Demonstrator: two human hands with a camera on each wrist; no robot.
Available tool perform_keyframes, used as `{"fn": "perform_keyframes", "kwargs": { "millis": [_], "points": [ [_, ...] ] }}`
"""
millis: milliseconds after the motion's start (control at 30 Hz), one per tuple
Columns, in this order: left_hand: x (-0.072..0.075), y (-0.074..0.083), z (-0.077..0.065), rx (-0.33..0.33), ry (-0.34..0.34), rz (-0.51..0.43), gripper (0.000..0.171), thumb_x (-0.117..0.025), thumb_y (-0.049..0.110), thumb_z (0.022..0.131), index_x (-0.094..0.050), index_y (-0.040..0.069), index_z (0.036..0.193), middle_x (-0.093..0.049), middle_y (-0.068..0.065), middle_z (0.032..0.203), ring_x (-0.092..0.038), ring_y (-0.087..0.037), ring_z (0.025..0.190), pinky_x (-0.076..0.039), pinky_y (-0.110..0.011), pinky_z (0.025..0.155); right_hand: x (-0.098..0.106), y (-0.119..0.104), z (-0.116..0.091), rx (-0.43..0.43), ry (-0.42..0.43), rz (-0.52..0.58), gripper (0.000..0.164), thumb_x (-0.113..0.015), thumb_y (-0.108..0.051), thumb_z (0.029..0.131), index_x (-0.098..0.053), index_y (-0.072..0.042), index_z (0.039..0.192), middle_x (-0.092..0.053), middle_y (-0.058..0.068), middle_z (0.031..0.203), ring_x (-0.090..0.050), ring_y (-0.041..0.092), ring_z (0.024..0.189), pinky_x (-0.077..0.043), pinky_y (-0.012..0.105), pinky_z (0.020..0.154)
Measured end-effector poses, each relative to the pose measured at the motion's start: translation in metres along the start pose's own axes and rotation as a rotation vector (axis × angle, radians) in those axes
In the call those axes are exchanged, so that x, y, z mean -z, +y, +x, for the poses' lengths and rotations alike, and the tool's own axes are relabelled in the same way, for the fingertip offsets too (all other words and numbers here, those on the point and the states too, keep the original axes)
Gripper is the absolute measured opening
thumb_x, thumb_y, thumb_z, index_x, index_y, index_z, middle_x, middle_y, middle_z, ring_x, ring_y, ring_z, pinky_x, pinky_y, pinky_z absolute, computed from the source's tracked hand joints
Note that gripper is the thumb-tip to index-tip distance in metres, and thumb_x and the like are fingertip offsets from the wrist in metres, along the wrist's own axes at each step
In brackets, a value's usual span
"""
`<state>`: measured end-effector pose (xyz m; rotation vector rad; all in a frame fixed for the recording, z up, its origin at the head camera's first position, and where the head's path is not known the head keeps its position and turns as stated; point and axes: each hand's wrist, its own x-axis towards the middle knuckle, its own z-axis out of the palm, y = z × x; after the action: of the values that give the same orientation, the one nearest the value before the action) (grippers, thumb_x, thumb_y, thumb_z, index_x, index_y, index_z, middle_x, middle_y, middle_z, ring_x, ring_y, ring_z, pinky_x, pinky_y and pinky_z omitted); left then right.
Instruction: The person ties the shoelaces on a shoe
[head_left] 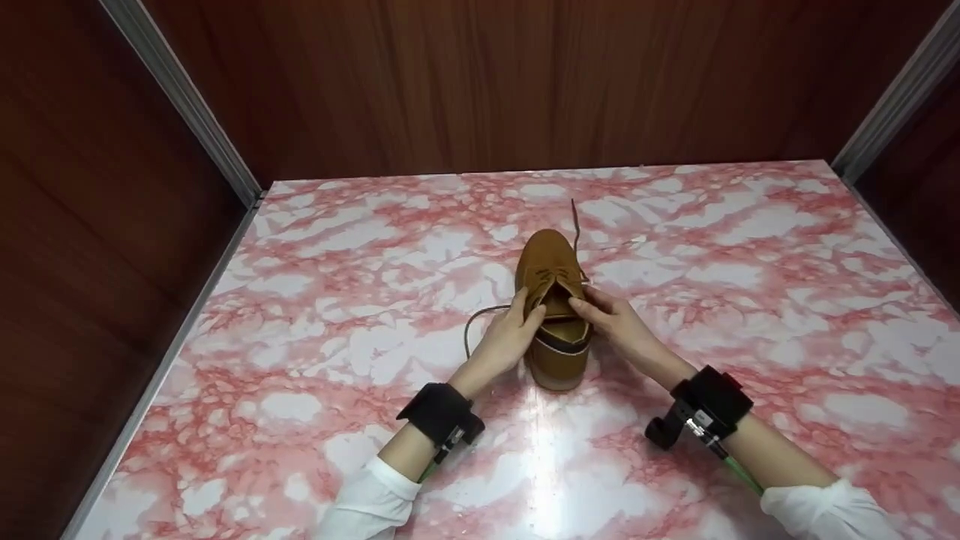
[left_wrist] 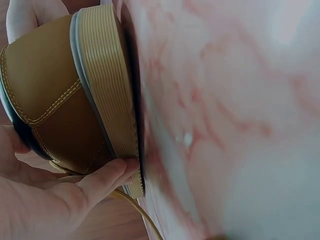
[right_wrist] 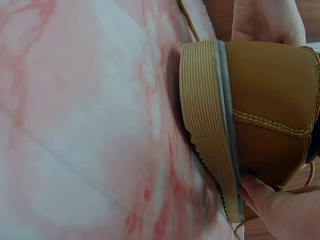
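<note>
Nearest you, your white sleeves (head_left: 379, 491) lead to black wrist straps, the left one (head_left: 437, 412) and the right one (head_left: 716, 397). Just beyond, the heel of the tan shoe (head_left: 556, 307) points back at you, lying between your forearms' lines and nearer than your fingertips. The shoe sits upright, sole (left_wrist: 107, 75) down; a dark shadow runs along the sole, so you cannot tell whether it rests fully flat.

Your left hand (head_left: 504, 335) grips the shoe's left side, thumb at the edge of the opening, a finger lying low against the sole. Your right hand (head_left: 626, 330) grips the opposite side, thumb on the other flap, a fingertip touching the upper just above the sole. Between your thumbs the flaps part over the tongue.

One lace (head_left: 466, 337) curves out left, beside your left hand. Past your fingertips lies the toe, pointing away, with another lace (head_left: 576, 221) stretching beyond it on the right. Farther off, the red-and-white table (head_left: 337, 337) ends at a brown wood-grain wall (head_left: 525, 82).
</note>
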<state>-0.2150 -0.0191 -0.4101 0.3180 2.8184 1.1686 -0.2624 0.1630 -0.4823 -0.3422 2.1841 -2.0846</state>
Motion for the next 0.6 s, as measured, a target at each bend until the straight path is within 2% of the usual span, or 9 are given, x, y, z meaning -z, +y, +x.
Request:
{"fn": "perform_keyframes", "kwargs": {
  "millis": [267,400,600],
  "points": [
    [-0.006,0.008,-0.011,-0.027,-0.025,0.027,0.058,-0.022,0.047,0.073,-0.015,0.01,0.117,-0.034,-0.011,0.107,-0.033,-0.016,0.093,-0.026,-0.026,0.074,0.008,-0.001,-0.02,-0.029,0.036,-0.097,0.044,-0.045,-0.033,0.07,-0.031,-0.021,0.11,-0.036,-0.001,0.105,-0.035,0.009,0.092,-0.028,0.03,0.073],
    [-0.008,0.011,-0.016,-0.035,-0.036,0.025,0.058,-0.023,0.047,0.073,-0.015,0.01,0.117,-0.036,-0.012,0.105,-0.035,-0.016,0.091,-0.028,-0.026,0.073,0.009,-0.001,-0.028,-0.037,0.056,-0.083,0.044,-0.046,-0.032,0.069,-0.032,-0.021,0.109,-0.037,-0.001,0.105,-0.035,0.009,0.092,-0.028,0.03,0.072],
    [-0.011,0.013,-0.022,-0.059,-0.029,0.025,0.058,-0.024,0.046,0.074,-0.015,0.008,0.117,-0.037,-0.012,0.104,-0.036,-0.016,0.09,-0.028,-0.026,0.072,0.01,-0.003,-0.037,-0.061,0.068,-0.122,0.043,-0.046,-0.034,0.069,-0.032,-0.023,0.109,-0.037,-0.002,0.104,-0.036,0.009,0.091,-0.028,0.03,0.072]
  ]
}}
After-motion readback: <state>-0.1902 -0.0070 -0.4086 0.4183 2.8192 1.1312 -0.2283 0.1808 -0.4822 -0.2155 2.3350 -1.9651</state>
